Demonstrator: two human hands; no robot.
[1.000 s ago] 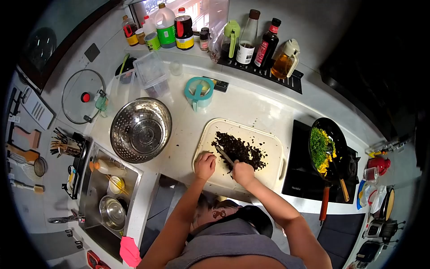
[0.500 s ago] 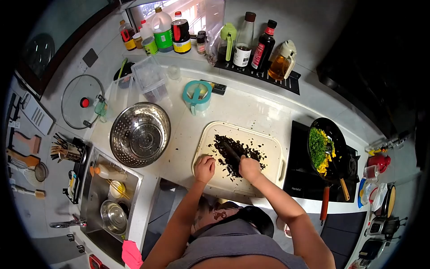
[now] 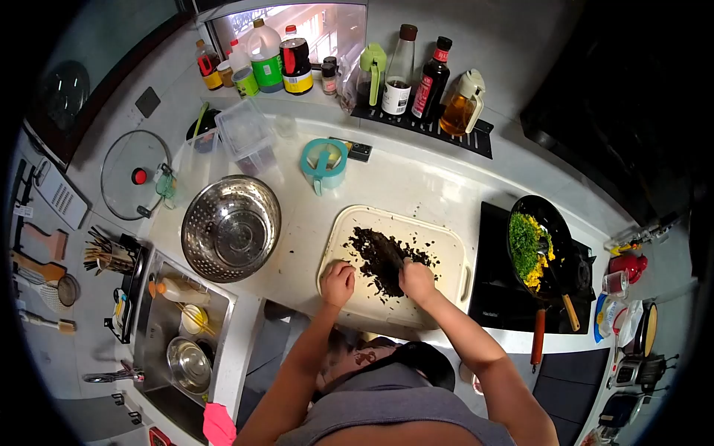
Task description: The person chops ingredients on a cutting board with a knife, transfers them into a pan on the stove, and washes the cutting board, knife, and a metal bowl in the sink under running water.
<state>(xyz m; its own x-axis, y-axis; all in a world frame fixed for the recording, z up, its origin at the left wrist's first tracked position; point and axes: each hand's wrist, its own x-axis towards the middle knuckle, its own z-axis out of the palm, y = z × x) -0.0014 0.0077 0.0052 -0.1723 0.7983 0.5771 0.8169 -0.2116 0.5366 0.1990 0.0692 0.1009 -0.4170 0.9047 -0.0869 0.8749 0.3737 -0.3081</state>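
My right hand is closed around the handle of a knife. The dark blade points up and left into a heap of finely chopped dark food, whose kind I cannot make out. Under the heap lies a cream cutting board, with dark bits scattered over it. My left hand rests on the board's left side, its fingers curled in and nothing visible in them, apart from the blade.
Right of the board, a black wok with chopped greens and yellow pieces sits on the stove. A steel colander and a teal-lidded jug stand left and behind. A sink is at lower left; bottles line the back.
The knife blade has shifted slightly, and the dark heap around it has spread a little differently. My left hand stays in about the same place. The whole view has tilted slightly.
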